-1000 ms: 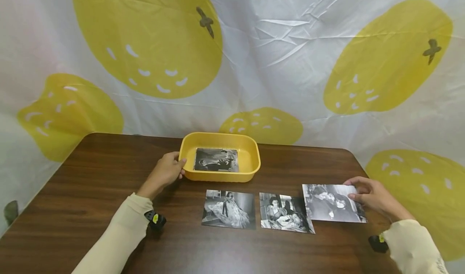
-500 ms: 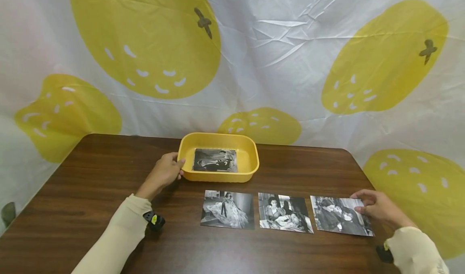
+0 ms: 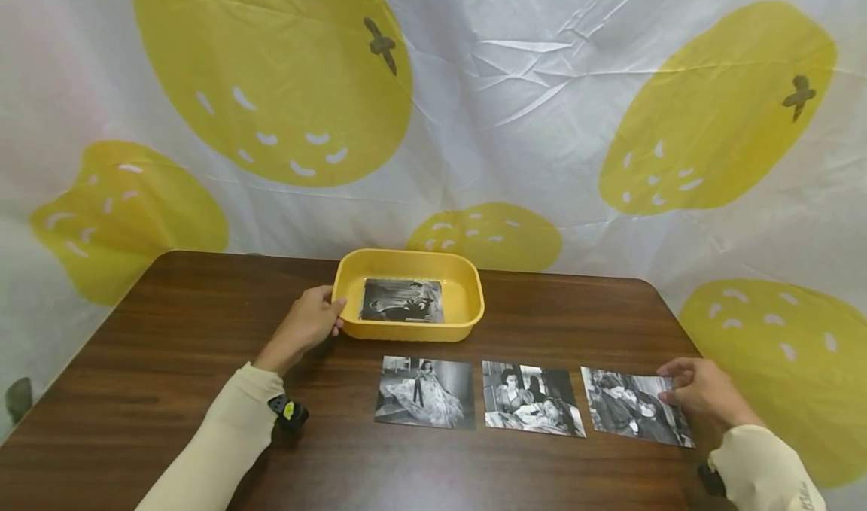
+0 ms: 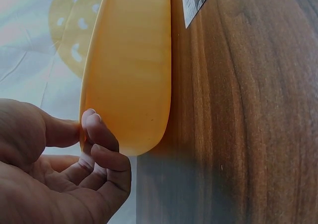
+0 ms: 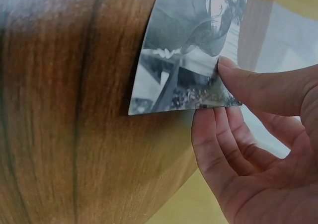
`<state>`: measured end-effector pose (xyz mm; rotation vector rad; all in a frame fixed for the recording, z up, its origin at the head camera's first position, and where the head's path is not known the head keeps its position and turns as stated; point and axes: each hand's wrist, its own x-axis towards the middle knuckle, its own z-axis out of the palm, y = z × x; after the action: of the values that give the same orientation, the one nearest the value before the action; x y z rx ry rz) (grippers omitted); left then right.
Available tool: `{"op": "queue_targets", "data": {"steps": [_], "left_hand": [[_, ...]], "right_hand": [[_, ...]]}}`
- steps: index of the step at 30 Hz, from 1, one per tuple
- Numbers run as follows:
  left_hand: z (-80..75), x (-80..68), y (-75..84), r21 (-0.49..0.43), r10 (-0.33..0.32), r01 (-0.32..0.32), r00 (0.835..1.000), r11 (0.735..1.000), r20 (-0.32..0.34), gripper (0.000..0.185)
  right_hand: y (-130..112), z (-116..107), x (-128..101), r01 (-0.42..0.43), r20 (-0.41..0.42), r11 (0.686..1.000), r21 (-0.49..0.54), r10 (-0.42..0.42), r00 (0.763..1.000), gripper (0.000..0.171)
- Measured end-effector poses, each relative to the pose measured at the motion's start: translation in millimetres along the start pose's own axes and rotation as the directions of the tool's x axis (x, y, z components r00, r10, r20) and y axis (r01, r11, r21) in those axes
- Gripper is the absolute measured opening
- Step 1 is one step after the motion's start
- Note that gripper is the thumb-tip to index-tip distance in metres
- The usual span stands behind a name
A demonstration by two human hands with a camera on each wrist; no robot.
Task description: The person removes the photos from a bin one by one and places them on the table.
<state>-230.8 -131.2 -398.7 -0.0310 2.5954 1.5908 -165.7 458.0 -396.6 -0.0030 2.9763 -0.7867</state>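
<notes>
My left hand [image 3: 310, 321] pinches the left rim of a yellow plastic tray [image 3: 406, 332], thumb inside and fingers outside. A black-and-white photo [image 3: 403, 300] lies in that tray. At the right, my right hand [image 3: 707, 392] holds the upper right corner of another black-and-white photo [image 3: 637, 407], which shows people close together. In the right wrist view the thumb presses on top of this photo [image 5: 189, 70] while the fingers curl under its edge. Two more photos lie to its left: one of a seated figure [image 3: 533, 398], one of a figure in a wide gown [image 3: 425, 392].
The brown wooden table [image 3: 203, 323] carries everything, its far edge just behind the tray. A white curtain [image 3: 501, 142] printed with yellow fruit hangs behind it. Black bands with small devices [image 3: 290, 413] sit at the wrists.
My right hand has brought its photo down and to the right, off the overlap with the middle photo and into line with the other two. The left hand stays on the tray.
</notes>
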Motion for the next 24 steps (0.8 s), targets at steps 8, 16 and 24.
{"op": "queue_targets", "data": {"steps": [8, 16, 24], "left_hand": [[0.3, 0.8, -0.1, 0.014, 0.008, -0.008, 1.000, 1.000, -0.005, 0.042], [-0.8, 0.8, -0.8, 0.017, 0.003, -0.003, 1.000, 1.000, -0.002, 0.042], [0.1, 1.0, -1.6, 0.017, 0.007, -0.007, 1.000, 1.000, 0.001, 0.043]], "right_hand": [[2.4, 1.0, 0.4, 0.014, -0.007, 0.996, -0.084, -0.015, 1.000, 0.037], [-1.0, 1.3, 0.2, 0.023, 0.000, 0.992, -0.125, -0.023, 1.000, 0.037], [-14.0, -0.6, 6.1, 0.067, -0.023, 0.993, -0.094, -0.070, 0.997, 0.038]]}}
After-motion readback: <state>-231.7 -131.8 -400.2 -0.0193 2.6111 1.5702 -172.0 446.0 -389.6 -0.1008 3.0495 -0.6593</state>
